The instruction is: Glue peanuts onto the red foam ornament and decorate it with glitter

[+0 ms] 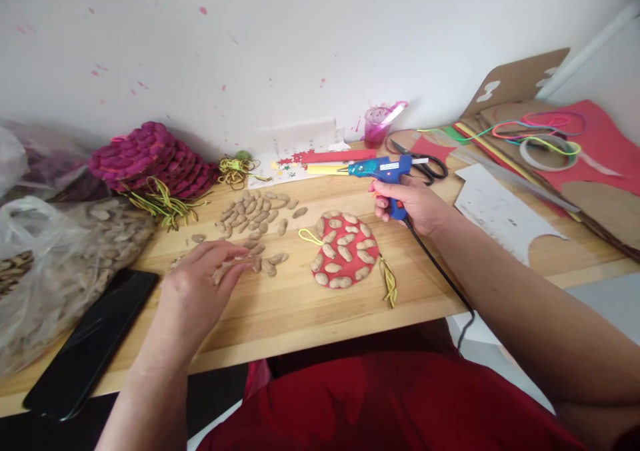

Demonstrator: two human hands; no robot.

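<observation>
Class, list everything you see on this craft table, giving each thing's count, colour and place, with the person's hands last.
blue hot-glue gun: one, blue, above the disc, in the right hand's grip
round red felt disc: one, red, studded with peanuts, table centre
loose peanuts in shells: many, tan, left of the disc
black-handled scissors: one pair, behind the gun
pink plastic cup: one, by the wall
magenta stacked pieces: one pile, back left
clear plastic bag of peanuts: one, far left
black phone: one, front left edge
light wooden table: one, under everything
left hand: fingers on the loose peanuts
right hand: closed round the gun
</observation>
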